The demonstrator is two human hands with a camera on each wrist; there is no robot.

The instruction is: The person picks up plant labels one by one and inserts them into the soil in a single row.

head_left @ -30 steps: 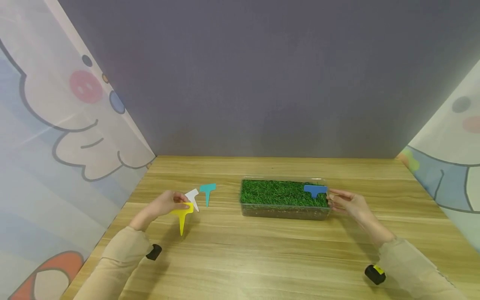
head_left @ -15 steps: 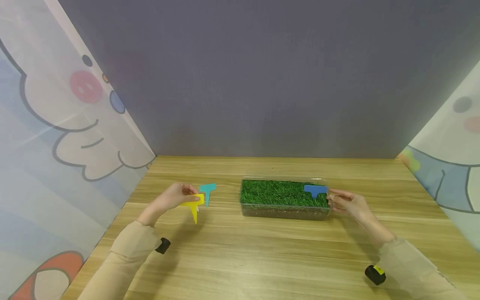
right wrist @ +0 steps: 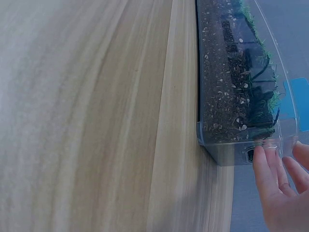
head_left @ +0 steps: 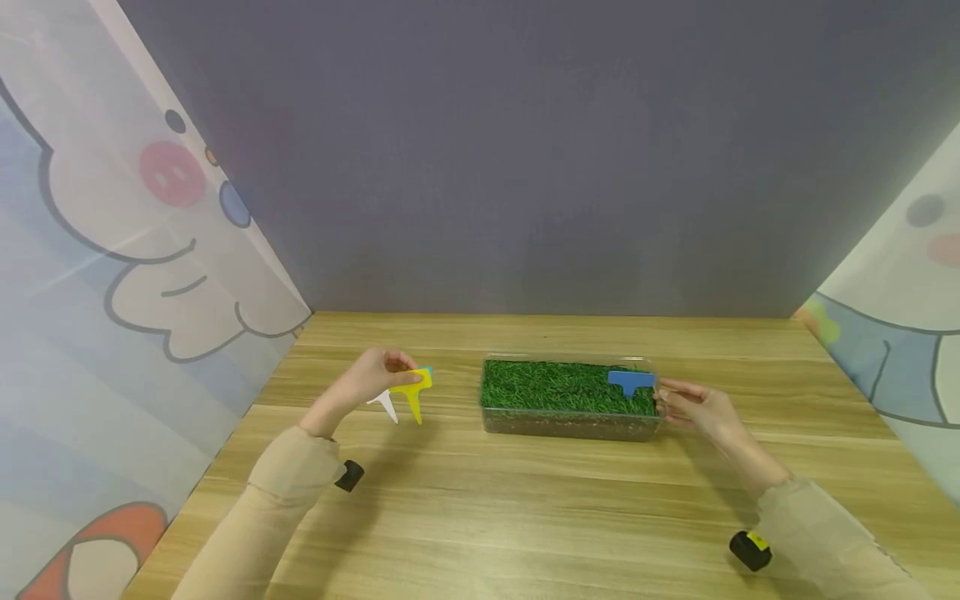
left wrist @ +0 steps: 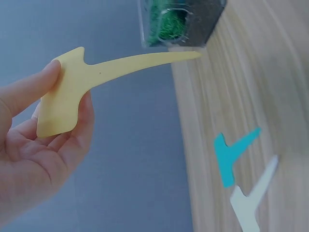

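My left hand pinches the flat head of a yellow T-shaped plant label above the table, its spike pointing down. In the left wrist view the yellow label points at the box, held between thumb and fingers of the left hand. A white label and a teal label lie flat on the wood beneath it. A clear box of soil and green grass stands right of centre, with a blue label stuck upright near its right end. My right hand touches that end with straight fingers.
The wooden table is closed in by a grey back wall and cartoon-printed side panels. Black wrist devices sit on both sleeves, the left and the right. The box's clear wall shows dark soil.
My left hand has carried the yellow label up and to the right, from beside the white label to in front of the teal one. The right hand and the box stayed put.
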